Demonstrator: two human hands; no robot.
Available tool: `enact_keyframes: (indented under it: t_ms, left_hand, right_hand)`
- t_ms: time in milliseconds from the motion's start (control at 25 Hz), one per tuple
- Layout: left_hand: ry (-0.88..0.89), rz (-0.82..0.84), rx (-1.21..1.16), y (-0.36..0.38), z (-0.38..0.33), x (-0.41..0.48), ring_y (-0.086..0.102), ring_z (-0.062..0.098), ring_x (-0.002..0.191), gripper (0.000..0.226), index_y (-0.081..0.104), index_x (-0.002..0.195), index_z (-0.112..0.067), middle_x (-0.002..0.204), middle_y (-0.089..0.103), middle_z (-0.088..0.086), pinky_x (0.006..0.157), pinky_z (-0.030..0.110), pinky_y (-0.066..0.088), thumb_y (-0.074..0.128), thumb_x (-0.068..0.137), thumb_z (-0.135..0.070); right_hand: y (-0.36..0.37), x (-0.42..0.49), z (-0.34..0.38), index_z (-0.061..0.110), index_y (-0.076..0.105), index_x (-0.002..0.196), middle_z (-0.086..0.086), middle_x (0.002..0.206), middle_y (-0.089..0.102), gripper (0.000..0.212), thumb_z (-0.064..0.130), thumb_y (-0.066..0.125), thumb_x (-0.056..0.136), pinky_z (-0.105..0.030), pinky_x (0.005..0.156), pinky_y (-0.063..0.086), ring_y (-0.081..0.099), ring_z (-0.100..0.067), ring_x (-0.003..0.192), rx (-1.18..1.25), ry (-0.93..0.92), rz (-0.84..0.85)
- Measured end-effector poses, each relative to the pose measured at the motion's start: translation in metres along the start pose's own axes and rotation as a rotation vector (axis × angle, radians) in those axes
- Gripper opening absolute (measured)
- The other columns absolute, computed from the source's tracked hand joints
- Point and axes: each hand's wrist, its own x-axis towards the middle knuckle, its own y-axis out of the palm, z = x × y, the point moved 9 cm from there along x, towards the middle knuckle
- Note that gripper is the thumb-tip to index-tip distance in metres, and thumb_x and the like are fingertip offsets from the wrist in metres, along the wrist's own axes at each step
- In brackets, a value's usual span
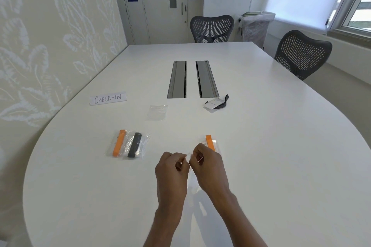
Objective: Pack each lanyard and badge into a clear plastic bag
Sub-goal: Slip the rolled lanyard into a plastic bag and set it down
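Bag (216,147) with orange lanyard (210,142) is lying just beyond the right hand (208,163); right hand and left hand (172,168) are each pinching its mouth, fingers curled. Risk — uneven pressing leaving the seal partly open, lanyard slipping out.

Office meeting room; long white conference table (261,146), mesh chairs (211,29), handwritten CHECK-IN sign (108,98)

bagged lanyards (136,147): 3 | empty bags (157,112): at least 1 | loose lanyard (223,102): 1 | loose badge (212,104): 1 | chairs (211,29): 2
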Motion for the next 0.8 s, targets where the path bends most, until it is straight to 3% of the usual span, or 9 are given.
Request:
enact_keyframes:
  t_ms: [160,280,360,480,560,720,800]
  left_hand:
    - [0.001,0.082,-0.045,0.008,-0.003,0.003,0.070,0.005,0.078,0.027,0.079,0.112,-0.014,0.093,0.070,-0.005,0.069,0.009,0.054,0.078,0.090,0.002]
    - [-0.024,0.001,-0.105,0.004,-0.004,0.007,0.071,0.003,0.081,0.024,0.080,0.107,-0.014,0.088,0.073,-0.006,0.071,0.006,0.052,0.076,0.091,0.003]
    - [-0.063,-0.017,-0.155,0.005,-0.002,0.008,0.072,0.002,0.082,0.023,0.080,0.106,-0.015,0.088,0.075,-0.007,0.073,0.009,0.054,0.075,0.091,0.002]
    - [-0.155,-0.026,-0.216,0.006,0.011,0.007,0.075,0.003,0.076,0.021,0.081,0.105,-0.016,0.083,0.077,-0.007,0.074,0.017,0.060,0.076,0.092,-0.001]
    - [-0.194,-0.027,-0.230,0.006,0.018,0.005,0.075,0.003,0.073,0.020,0.081,0.102,-0.017,0.079,0.077,-0.008,0.071,0.014,0.059,0.076,0.091,-0.001]
    - [-0.225,-0.093,-0.186,-0.003,0.025,0.004,0.073,0.004,0.073,0.020,0.080,0.096,-0.018,0.078,0.076,-0.009,0.068,0.008,0.053,0.076,0.088,0.001]
    - [-0.222,-0.100,-0.182,-0.004,0.026,0.005,0.072,0.003,0.075,0.020,0.079,0.097,-0.018,0.080,0.076,-0.009,0.069,0.008,0.053,0.075,0.089,0.000]
  right_hand:
    - [-0.012,0.003,0.005,0.020,0.058,0.087,0.009,0.078,0.064,0.019,0.014,0.059,0.105,-0.033,0.064,0.057,0.066,-0.014,0.069,0.122,-0.025,-0.095]
    - [-0.004,0.000,0.004,0.025,0.058,0.096,0.016,0.089,0.067,0.013,0.017,0.059,0.106,-0.027,0.067,0.058,0.069,-0.012,0.077,0.159,-0.004,-0.091]
    - [0.003,0.000,-0.003,0.024,0.059,0.095,0.013,0.084,0.070,0.013,0.017,0.059,0.105,-0.026,0.066,0.059,0.070,-0.008,0.074,0.205,0.065,-0.049]
    - [0.009,0.002,-0.012,0.017,0.062,0.086,0.004,0.072,0.071,0.018,0.017,0.062,0.104,-0.030,0.066,0.060,0.067,-0.005,0.063,0.168,0.126,0.062]
    - [0.011,0.000,-0.014,0.013,0.063,0.083,0.001,0.071,0.071,0.019,0.014,0.063,0.102,-0.033,0.066,0.059,0.064,-0.010,0.060,0.132,0.146,0.091]
    - [0.002,0.000,-0.019,0.014,0.054,0.076,0.005,0.063,0.056,0.022,0.012,0.059,0.097,-0.022,0.051,0.038,0.043,-0.008,0.053,-0.024,0.147,-0.020]
    - [0.001,0.001,-0.016,0.019,0.052,0.077,0.009,0.064,0.055,0.023,0.013,0.059,0.098,-0.020,0.051,0.039,0.046,-0.007,0.054,-0.007,0.121,-0.039]
